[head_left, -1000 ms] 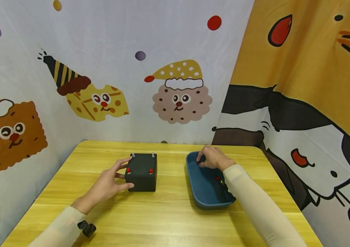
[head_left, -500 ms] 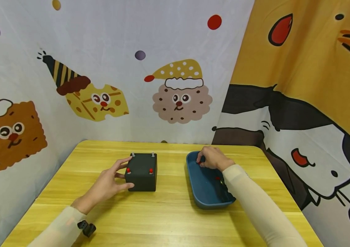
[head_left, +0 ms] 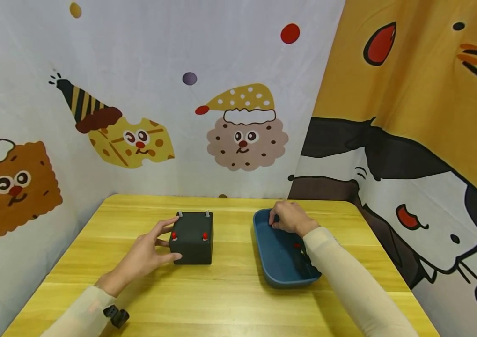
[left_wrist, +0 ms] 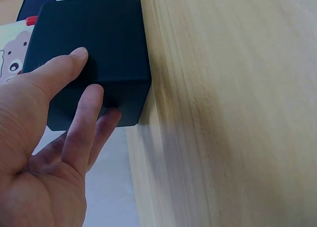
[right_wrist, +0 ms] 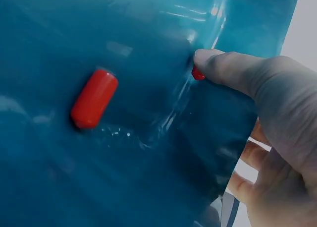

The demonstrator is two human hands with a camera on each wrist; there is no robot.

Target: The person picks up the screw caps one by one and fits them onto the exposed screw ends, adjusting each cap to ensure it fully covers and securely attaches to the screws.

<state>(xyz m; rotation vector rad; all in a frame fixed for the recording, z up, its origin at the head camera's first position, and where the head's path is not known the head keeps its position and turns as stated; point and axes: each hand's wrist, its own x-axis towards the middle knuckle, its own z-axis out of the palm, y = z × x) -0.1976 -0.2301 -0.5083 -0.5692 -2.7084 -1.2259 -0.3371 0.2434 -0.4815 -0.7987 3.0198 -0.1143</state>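
Note:
My left hand (head_left: 141,257) holds the left side of a black box (head_left: 192,238), its thumb on the front face and its fingers along the side. Two bare metal toggle switches stand at the back of the box's top, and two with red caps (head_left: 205,236) at the front. My right hand (head_left: 290,217) reaches into a blue tray (head_left: 282,282). In the right wrist view, its thumb presses on a small red cap (right_wrist: 198,73), mostly covered by the thumb; the opposing fingertip is hidden. Another red cap (right_wrist: 94,98) lies on the tray floor beside it.
Inside the tray's right side lie a small red piece (head_left: 297,245) and dark items, partly covered by the right sleeve (head_left: 348,276). A yellow wooden table (head_left: 221,304) carries everything. Behind it hangs a printed cloth (head_left: 158,56). A small black device (head_left: 116,316) sits at the left cuff.
The red piece seen earlier under my right fingertips in the head view is now hidden by them. The head view has tilted slightly. My left hand keeps its place on the box.

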